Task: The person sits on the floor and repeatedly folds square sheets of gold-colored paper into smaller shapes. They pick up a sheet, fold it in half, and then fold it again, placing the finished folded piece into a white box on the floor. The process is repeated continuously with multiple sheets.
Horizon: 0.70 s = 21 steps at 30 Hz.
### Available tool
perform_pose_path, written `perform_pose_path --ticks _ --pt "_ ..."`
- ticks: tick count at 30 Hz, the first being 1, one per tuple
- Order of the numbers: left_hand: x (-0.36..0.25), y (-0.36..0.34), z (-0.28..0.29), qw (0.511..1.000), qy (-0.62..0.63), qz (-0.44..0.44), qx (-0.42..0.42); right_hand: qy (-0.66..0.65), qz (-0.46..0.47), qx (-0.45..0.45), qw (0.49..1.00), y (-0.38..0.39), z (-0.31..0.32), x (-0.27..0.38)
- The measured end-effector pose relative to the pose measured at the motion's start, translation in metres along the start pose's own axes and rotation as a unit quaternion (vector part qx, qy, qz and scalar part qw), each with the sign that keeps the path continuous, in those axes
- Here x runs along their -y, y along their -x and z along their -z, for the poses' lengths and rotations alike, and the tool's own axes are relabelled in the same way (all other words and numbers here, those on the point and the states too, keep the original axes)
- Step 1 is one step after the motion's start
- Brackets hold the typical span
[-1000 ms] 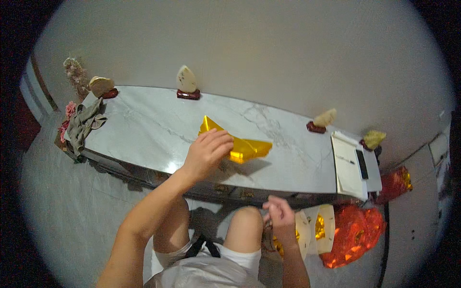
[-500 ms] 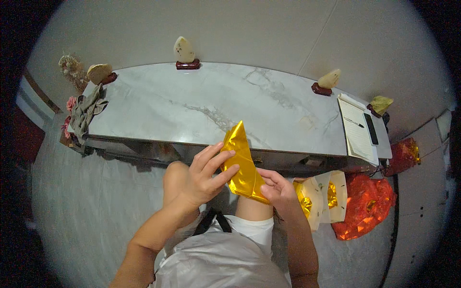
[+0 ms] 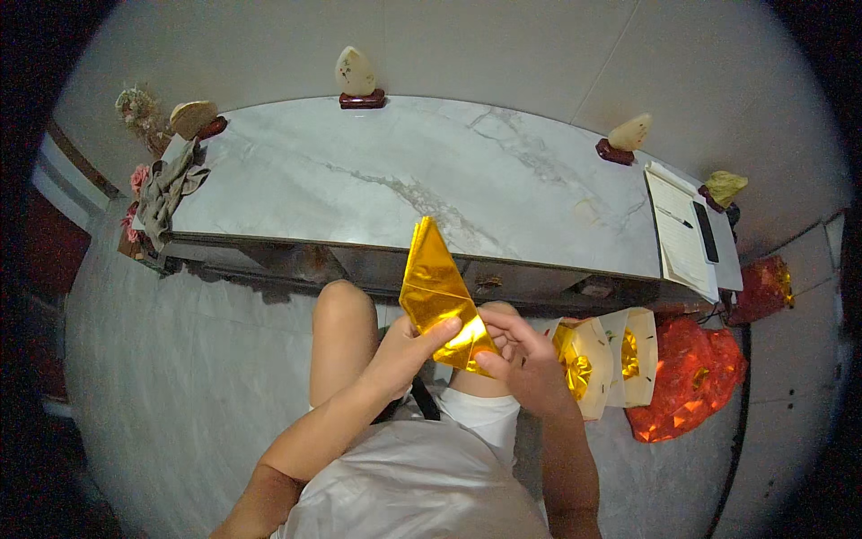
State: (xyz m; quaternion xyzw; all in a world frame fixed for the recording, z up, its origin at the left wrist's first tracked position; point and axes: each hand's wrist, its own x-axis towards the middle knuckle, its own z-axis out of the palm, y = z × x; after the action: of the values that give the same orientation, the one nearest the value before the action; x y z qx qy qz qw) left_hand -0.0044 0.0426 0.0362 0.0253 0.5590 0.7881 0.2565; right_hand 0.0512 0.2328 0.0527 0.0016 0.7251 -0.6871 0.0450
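Observation:
A sheet of shiny gold foil paper point(image 3: 437, 287), folded into a long pointed shape with layered edges, is held above my lap, its tip toward the marble-topped cabinet. My left hand point(image 3: 415, 346) grips its lower left side, thumb lying on the front and the other fingers hidden behind. At the lower right corner, my right hand point(image 3: 523, 355) pinches the paper between thumb and bent fingers. Creases run across the foil's face.
Beyond my knees stands the low cabinet point(image 3: 296, 171), bearing carved stones on wooden stands, a grey cloth point(image 3: 171, 190), a notebook point(image 3: 678, 238) with a pen, and a black phone point(image 3: 704, 232). To my right are pale bags point(image 3: 639, 357) with gold pieces and a red bag point(image 3: 691, 377).
My left hand has gone from spread fingers on the foil's face to a grip low on its left side. The foil's tip has swung left.

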Motion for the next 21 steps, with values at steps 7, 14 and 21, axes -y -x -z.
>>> perform_pose_path --ticks 7,14,21 --pt "0.015 0.000 -0.002 0.993 0.043 -0.024 -0.110 0.431 0.197 -0.217 0.853 -0.008 -0.015 0.029" --pt "0.015 0.005 -0.012 0.987 -0.026 -0.059 -0.145 0.479 0.174 -0.201 0.837 -0.013 -0.028 0.024" --pt "0.018 0.006 -0.020 0.979 -0.055 -0.113 -0.160 0.479 0.165 -0.207 0.837 -0.017 -0.032 0.012"
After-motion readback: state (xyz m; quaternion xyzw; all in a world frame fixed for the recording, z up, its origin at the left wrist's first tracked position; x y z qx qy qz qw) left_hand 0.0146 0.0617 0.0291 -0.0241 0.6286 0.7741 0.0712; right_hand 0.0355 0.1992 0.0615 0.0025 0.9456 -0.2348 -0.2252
